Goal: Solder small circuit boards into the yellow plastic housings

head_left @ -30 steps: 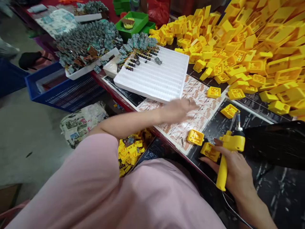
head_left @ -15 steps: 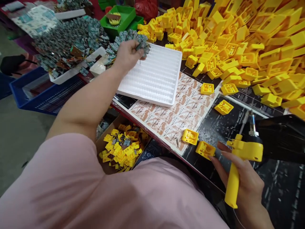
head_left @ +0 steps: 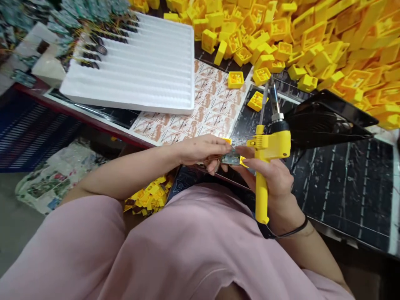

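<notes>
The heap of yellow housings (head_left: pixel 312 37) filled the bench's far right corner. The white foam tray (head_left: pixel 140 71) lay along its left edge, with a printed sheet (head_left: pixel 206 104) beside it. At the near edge the right hand (head_left: pixel 276 181) was wrapped round the yellow soldering gun (head_left: pixel 265 146), tip pointing away. Its fingertips touched the small circuit board (head_left: pixel 230 158), which the left hand (head_left: pixel 201 150) pinched between thumb and fingers. Done well, the board would likely be held level and steady, fingers clear of the tip. The sheet's reddish print was too small to read, and the gun showed 0 brand marks.
</notes>
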`<action>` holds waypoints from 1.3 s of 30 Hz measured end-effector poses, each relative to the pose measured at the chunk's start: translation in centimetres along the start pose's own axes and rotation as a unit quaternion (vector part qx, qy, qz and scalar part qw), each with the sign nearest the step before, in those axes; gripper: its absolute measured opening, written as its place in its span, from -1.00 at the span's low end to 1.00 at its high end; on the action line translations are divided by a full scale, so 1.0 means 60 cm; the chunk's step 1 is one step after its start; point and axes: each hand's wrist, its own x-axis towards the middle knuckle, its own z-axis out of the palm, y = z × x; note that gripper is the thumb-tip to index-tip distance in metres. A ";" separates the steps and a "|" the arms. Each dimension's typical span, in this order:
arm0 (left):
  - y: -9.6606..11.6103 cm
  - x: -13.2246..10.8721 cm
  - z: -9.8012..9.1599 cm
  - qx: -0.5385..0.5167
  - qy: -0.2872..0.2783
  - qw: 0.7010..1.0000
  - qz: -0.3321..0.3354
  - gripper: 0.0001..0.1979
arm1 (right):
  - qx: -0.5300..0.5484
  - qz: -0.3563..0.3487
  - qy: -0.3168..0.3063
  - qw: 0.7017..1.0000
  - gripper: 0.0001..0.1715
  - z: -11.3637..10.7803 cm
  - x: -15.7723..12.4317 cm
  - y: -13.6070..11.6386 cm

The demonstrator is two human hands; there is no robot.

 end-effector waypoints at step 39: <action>-0.015 -0.058 0.002 0.205 0.328 0.904 0.179 -0.71 | 0.042 0.085 -0.012 0.995 -0.51 0.032 -0.015 0.015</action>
